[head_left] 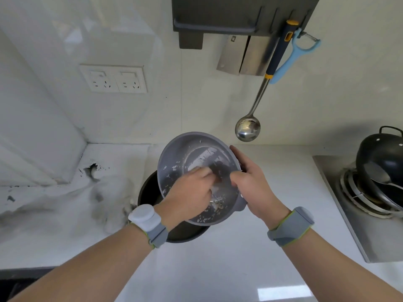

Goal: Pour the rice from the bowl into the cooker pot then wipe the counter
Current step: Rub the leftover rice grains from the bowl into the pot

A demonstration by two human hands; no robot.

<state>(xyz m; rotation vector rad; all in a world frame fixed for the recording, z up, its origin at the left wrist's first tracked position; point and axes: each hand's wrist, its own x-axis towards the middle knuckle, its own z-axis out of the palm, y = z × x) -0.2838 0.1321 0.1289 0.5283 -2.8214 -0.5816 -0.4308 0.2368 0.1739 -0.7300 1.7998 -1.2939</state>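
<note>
A grey metal bowl [185, 153] is tipped steeply toward me, directly above the dark cooker pot [148, 192] on the white counter [272, 182]. A few rice grains cling to the bowl's inner wall. My right hand [253, 186] grips the bowl's right rim. My left hand [192, 192] reaches inside the bowl with its fingers bent against the bottom; the fingertips are blurred. Most of the pot is hidden under the bowl and my left wrist.
A steel ladle [247, 127] and a blue peeler [292, 57] hang from a dark wall rack [218, 16]. A black wok [379, 162] sits on the gas hob [357, 214] at right. Dark smudges mark the counter at left. A wall socket [113, 78] is behind.
</note>
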